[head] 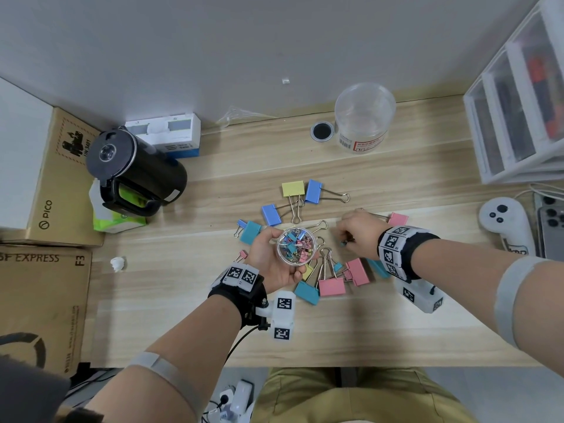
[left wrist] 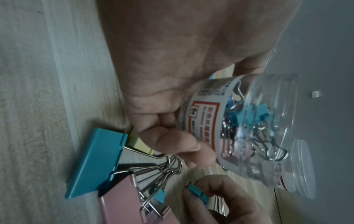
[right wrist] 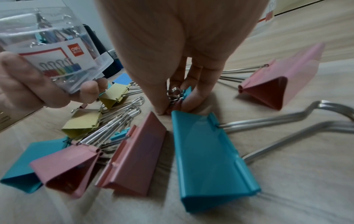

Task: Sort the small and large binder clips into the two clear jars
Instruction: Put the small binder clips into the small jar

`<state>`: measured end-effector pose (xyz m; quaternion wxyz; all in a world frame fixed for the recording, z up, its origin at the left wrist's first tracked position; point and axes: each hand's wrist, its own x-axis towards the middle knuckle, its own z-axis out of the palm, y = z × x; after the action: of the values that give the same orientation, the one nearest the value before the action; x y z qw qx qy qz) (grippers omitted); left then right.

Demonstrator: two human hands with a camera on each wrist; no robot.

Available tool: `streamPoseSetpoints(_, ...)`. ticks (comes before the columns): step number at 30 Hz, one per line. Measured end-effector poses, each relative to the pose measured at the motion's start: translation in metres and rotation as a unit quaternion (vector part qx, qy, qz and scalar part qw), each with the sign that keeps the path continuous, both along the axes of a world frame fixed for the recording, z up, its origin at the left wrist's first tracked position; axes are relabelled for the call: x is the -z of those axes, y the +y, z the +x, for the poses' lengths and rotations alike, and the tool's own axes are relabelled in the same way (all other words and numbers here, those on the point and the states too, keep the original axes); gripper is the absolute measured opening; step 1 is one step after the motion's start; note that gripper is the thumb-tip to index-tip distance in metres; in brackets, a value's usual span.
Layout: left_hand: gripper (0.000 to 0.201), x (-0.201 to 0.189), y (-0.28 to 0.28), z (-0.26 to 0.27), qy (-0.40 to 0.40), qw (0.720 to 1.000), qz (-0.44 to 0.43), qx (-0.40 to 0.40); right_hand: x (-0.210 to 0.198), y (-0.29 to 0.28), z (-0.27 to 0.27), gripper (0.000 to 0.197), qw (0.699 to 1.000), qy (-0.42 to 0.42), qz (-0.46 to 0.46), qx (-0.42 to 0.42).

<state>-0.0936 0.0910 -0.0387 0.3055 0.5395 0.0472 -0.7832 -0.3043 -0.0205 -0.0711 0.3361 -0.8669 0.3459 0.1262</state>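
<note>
My left hand (head: 271, 257) grips a small clear jar (head: 296, 246) holding several small coloured binder clips, lifted above the desk; the same jar (left wrist: 249, 128) shows its label in the left wrist view. My right hand (head: 355, 235) pinches a small teal clip (right wrist: 184, 93) just above the desk, seen also as the teal clip (left wrist: 198, 193) in the left wrist view. Large pink, teal, blue and yellow clips (head: 331, 285) lie spread around both hands. A second, larger clear jar (head: 363, 117) stands empty at the back.
A black kettle (head: 134, 172) and cardboard boxes (head: 52, 181) sit at the left. White drawers (head: 518, 117) stand at the right, with a white controller (head: 503, 221) and phones nearby. A round cable hole (head: 321, 131) lies beside the far jar.
</note>
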Motion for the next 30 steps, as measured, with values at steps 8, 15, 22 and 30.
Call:
streamPoseSetpoints(8,0.056,-0.0007,-0.0004,0.0,0.004,1.0,-0.001,-0.003,-0.0013,0.0004,0.0031,0.014,1.0,0.008,0.013,0.003)
streamPoseSetpoints(15,0.055,0.0011,0.0006,0.0014,0.01,1.0,-0.001,-0.003,-0.0008,0.0024,0.0047,0.013,1.0,-0.011,0.017,0.01)
streamPoseSetpoints(22,0.056,0.0029,-0.0002,0.0008,0.007,1.0,-0.002,-0.003,-0.0063,0.0022,0.0053,0.013,1.0,0.005,0.024,0.018)
streamPoseSetpoints(30,0.056,0.0048,-0.003,0.0006,0.004,1.0,-0.004,-0.002,-0.0076,0.0008,0.0095,0.021,0.998,0.05,0.024,0.008)
